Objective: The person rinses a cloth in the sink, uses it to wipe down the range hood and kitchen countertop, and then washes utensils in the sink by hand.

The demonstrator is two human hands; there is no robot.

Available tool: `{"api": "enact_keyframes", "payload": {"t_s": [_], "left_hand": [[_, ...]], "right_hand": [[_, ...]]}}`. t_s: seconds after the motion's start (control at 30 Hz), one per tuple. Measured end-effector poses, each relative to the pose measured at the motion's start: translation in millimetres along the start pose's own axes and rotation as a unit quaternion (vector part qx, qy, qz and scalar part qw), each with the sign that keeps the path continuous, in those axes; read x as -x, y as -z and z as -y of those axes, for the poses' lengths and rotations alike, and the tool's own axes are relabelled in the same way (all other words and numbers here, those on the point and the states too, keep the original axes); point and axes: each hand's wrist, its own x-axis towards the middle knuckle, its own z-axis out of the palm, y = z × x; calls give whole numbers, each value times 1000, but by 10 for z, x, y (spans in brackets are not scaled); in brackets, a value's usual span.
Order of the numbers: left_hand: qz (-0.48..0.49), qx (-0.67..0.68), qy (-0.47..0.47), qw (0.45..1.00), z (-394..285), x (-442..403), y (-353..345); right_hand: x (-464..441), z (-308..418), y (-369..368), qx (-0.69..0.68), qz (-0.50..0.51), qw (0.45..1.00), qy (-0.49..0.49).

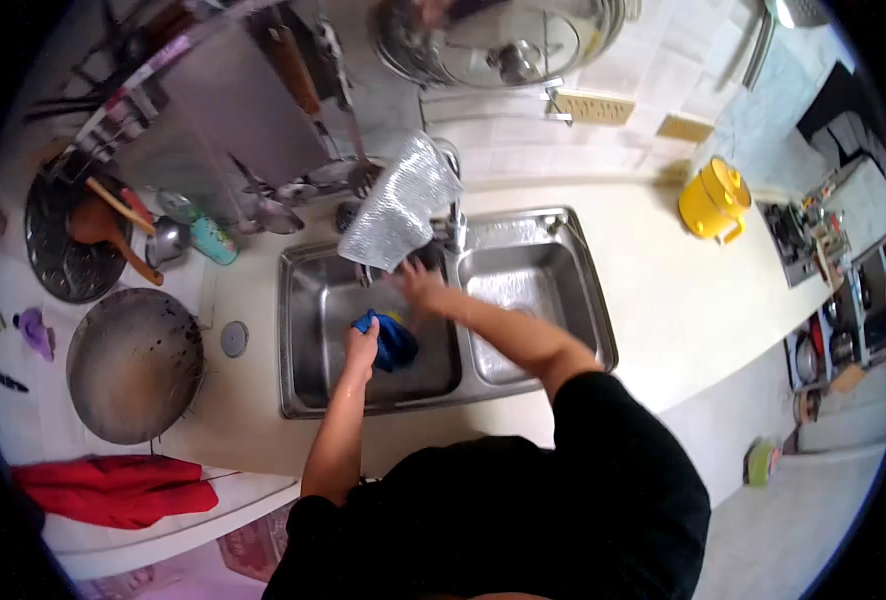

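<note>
My left hand (362, 346) is closed on a bunched blue cloth (395, 345) over the left basin (308, 385) of a double steel sink. A bit of yellow shows at the cloth's upper edge, too small to name. Farther back, my right hand (423, 290) reaches over the same basin, just below a silver foil sheet (403, 200) that hangs around the faucet (453, 225). Motion smears its fingers, so I cannot tell whether they hold anything. The foil hides part of the faucet and the basin's back edge. Wet shine covers my left forearm.
Right of the basin lies a second basin (523, 310), and a yellow jug (713, 200) stands on the counter beyond it. At left are a large wok (135, 365), a dark molded pan (73, 235), a turquoise can (213, 242) and a red cloth (118, 490). Ladles (278, 215) hang behind.
</note>
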Motion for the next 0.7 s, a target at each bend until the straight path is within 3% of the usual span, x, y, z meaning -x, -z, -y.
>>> {"api": "enact_keyframes", "payload": {"t_s": [0.07, 0.1, 0.13, 0.17, 0.2, 0.27, 0.3, 0.4, 0.43, 0.57, 0.63, 0.67, 0.7], "left_hand": [[-11, 87, 38, 995, -377, 344, -100], [24, 134, 13, 991, -292, 307, -78], [18, 136, 19, 990, -398, 396, -87], [24, 147, 6, 989, -428, 416, -54], [31, 156, -5, 987, -438, 441, -15], [20, 156, -14, 988, -428, 475, 157], [15, 154, -15, 988, -381, 501, 267], [-20, -37, 61, 997, -62, 448, 677], [-17, -83, 78, 993, 73, 452, 735], [-33, -31, 154, 987, 359, 381, 523], [-37, 101, 41, 993, 1063, -171, 374], [-42, 167, -15, 985, 1074, -148, 324], [-55, 70, -15, 996, 1042, -180, 269]], "right_hand": [[-55, 112, -634, -237, 92, 966, 41], [-186, 160, -1109, -303, -9, 950, 77], [-168, 242, -1254, -450, -32, 888, 90], [99, 409, -1101, -554, -110, 824, 41], [-10, 482, -1153, -523, -187, 831, -34], [36, 522, -1126, -711, -191, 667, -109], [66, 512, -1061, -710, -199, 667, -111], [195, 509, -841, -734, -173, 653, -68], [243, 565, -784, -714, -170, 678, -46], [208, 760, -701, -651, -176, 738, -3], [379, 953, -494, -718, -172, 675, -14], [436, 1029, -421, -748, -168, 642, -18], [383, 1040, -456, -789, -154, 595, -12]]}}
